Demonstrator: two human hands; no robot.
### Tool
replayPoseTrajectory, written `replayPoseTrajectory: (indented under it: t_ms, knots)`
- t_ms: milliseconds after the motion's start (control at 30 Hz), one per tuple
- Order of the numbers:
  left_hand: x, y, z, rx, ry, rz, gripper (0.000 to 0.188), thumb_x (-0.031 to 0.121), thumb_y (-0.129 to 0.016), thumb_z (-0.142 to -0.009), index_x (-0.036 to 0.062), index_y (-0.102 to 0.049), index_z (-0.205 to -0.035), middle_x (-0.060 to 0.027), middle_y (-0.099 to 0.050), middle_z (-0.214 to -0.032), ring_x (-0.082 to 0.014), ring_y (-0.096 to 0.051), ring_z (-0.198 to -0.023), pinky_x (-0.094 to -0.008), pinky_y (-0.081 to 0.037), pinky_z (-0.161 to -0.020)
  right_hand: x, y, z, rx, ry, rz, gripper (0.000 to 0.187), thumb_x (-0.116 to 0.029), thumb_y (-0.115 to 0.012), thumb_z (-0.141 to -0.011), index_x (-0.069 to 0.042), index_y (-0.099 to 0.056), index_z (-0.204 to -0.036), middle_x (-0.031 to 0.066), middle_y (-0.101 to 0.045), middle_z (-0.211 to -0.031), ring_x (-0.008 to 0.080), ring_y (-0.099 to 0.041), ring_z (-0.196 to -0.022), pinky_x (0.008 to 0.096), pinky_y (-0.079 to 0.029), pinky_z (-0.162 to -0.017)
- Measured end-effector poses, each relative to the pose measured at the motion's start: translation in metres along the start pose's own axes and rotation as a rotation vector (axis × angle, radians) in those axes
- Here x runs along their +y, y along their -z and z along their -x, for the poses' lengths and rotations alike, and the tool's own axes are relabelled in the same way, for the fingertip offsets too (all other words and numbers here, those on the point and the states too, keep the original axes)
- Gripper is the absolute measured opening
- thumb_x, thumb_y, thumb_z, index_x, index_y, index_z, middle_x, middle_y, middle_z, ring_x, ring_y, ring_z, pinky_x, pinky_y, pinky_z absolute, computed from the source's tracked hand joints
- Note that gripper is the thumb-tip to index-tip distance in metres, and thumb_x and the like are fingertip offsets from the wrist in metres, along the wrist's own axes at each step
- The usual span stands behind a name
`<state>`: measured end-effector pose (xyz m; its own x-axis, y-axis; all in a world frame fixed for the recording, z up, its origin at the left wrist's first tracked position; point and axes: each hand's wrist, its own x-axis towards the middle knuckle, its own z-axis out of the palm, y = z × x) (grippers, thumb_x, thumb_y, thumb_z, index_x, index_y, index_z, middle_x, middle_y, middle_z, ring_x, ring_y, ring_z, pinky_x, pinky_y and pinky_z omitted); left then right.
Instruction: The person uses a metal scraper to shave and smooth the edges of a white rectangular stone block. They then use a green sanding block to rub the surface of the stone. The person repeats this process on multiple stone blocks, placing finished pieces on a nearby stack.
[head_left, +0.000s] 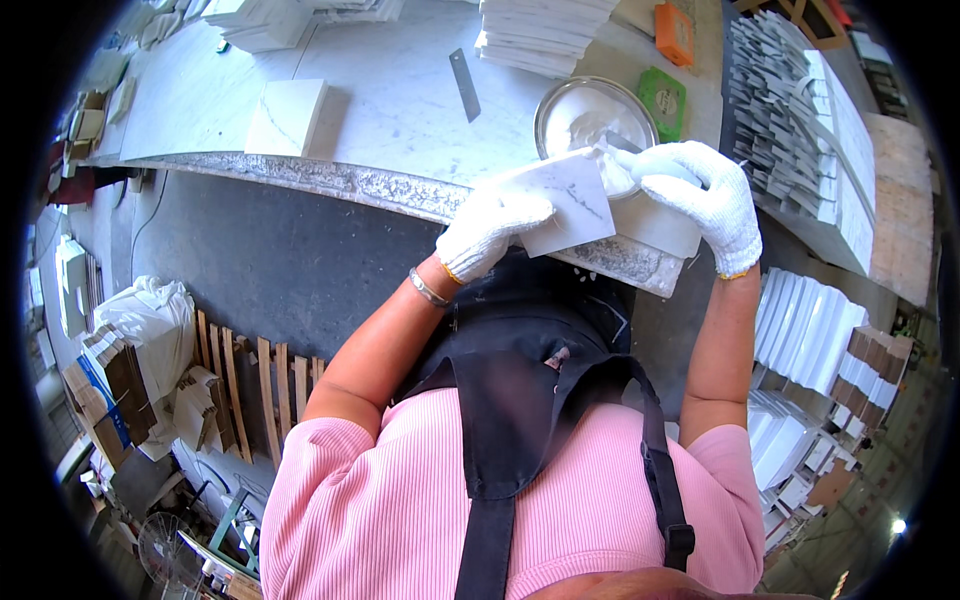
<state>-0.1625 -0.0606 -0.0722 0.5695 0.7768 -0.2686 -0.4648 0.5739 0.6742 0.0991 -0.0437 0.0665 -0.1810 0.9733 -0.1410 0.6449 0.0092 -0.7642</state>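
Observation:
In white knitted gloves, my left hand [490, 232] grips a white marble tile [568, 205] with grey veins by its left side, thumb on top. The tile is tilted and held over the table's front edge, beside a round metal bowl [541, 118] of white paste [582, 108]. My right hand [712, 198] is closed round the pale handle of a putty knife [622, 146]. Its blade points left, over the bowl and close to the tile's upper right corner. Whether blade and tile touch, I cannot tell.
On the marble-topped table [400, 112] lie a thick square tile [288, 118], a flat metal strip [465, 85], a tile stack [545, 35], an orange box [675, 34] and a green box [662, 103]. Stacked stone strips [785, 125] stand right; a wooden pallet [268, 385] is lower left.

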Motion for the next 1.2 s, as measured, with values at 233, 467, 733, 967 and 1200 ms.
replayPoseTrajectory:
  t_ms: [233, 467, 733, 967, 1200]
  knots:
    - [0.004, -0.004, 0.001, -0.011, 0.001, 0.012, 0.045, 0.014, -0.075, -0.089, -0.0016, -0.06, -0.128, -0.0054, -0.067, -0.111, -0.0121, -0.062, -0.097, -0.0294, -0.052, -0.085, 0.007, -0.003, -0.002, 0.011, -0.007, -0.03, 0.027, -0.022, -0.076, -0.083, -0.006, -0.079, -0.105, 0.0091, -0.075, -0.103, 0.0208, -0.069, -0.095, 0.0327, -0.052, -0.086]
    - [0.006, -0.006, 0.001, -0.011, -0.005, -0.008, 0.044, 0.015, -0.074, -0.09, -0.002, -0.06, -0.128, -0.005, -0.067, -0.109, -0.0118, -0.062, -0.096, -0.0288, -0.053, -0.084, 0.009, -0.001, -0.001, 0.038, -0.081, -0.081, 0.028, -0.02, -0.077, -0.083, -0.004, -0.077, -0.106, 0.0081, -0.075, -0.102, 0.0167, -0.069, -0.096, 0.0298, -0.051, -0.086]
    - [-0.001, 0.001, 0.0, -0.004, -0.009, 0.003, 0.045, 0.015, -0.074, -0.09, -0.0027, -0.059, -0.128, -0.0055, -0.067, -0.111, -0.0122, -0.062, -0.097, -0.0287, -0.053, -0.084, 0.035, 0.005, -0.025, 0.233, -0.101, -0.37, 0.035, -0.017, -0.075, -0.088, -0.001, -0.068, -0.119, 0.0036, -0.071, -0.104, 0.0119, -0.066, -0.097, 0.0272, -0.051, -0.085]
    - [0.003, 0.001, 0.0, -0.019, 0.025, -0.019, 0.045, 0.015, -0.075, -0.089, -0.0029, -0.06, -0.127, -0.0055, -0.068, -0.109, -0.0121, -0.063, -0.096, -0.029, -0.053, -0.084, 0.078, 0.003, -0.097, 0.294, 0.083, -0.43, 0.043, -0.015, -0.075, -0.089, 0.001, -0.063, -0.128, 0.006, -0.067, -0.119, 0.0144, -0.062, -0.11, 0.0284, -0.049, -0.094]
    - [0.001, 0.002, -0.001, 0.014, 0.034, -0.035, 0.042, 0.015, -0.076, -0.088, -0.0025, -0.063, -0.124, -0.0052, -0.069, -0.107, -0.0117, -0.063, -0.093, -0.0289, -0.053, -0.083, 0.1, -0.005, -0.134, 0.386, 0.04, -0.377, 0.042, -0.014, -0.075, -0.09, 0.0, -0.064, -0.128, 0.0043, -0.069, -0.115, 0.0123, -0.062, -0.106, 0.0264, -0.048, -0.093]
